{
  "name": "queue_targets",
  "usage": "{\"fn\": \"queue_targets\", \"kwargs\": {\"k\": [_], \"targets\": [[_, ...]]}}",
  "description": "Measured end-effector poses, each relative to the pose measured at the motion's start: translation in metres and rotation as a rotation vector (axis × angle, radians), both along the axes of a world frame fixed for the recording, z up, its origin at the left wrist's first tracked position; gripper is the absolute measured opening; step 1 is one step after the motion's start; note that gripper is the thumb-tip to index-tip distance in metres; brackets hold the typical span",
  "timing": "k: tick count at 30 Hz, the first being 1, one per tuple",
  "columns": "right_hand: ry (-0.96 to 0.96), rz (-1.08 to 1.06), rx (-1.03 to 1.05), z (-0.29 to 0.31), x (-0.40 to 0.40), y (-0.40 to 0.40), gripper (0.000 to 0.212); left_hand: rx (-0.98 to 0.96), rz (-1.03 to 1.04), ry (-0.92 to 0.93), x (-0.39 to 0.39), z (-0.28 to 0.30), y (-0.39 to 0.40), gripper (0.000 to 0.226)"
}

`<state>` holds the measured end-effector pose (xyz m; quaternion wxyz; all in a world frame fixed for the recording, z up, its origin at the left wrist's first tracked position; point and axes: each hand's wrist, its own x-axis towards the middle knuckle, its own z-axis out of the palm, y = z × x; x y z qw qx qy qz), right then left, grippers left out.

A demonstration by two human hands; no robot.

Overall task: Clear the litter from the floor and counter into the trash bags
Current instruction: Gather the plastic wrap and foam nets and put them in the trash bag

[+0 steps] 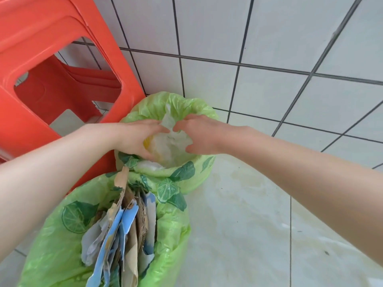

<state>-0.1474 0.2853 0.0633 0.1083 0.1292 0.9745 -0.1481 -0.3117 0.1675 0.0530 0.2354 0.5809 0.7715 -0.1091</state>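
Pinching white litter | left hand | right hand | over far bag

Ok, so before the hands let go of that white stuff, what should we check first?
1. White crumpled litter is over the far green bag's opening: ok.
2. Left hand and right hand both hold the litter: ok, their fingers curl round it.
3. Far bag's mouth is open wide enough: ok.
4. Room left inside the far bag: cannot tell, the litter and hands hide it.
5. Near green bag standing, with cardboard scraps inside: ok, though the scraps stick out of the top.
6. Red stool is out of the way: ok, it stands left of the bags.
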Motion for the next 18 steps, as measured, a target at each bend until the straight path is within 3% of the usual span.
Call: {"fn": "queue_targets", "kwargs": {"k": [3,11,18], "targets": [[-0.052,-0.007,-0.02,-0.008,-0.011,-0.005,0.059,-0.01,0.003,-0.013,0.002,-0.015,0.008,0.081],[-0.257,-0.092,-0.017,-0.023,-0.04,-0.012,0.033,-0.232,0.01,0.115,0.008,-0.057,0.027,0.089],[-0.364,-0.105,-0.069,-0.051,-0.053,-0.013,0.042,-0.374,-0.021,0.062,0.019,-0.059,0.04,0.072]]}}
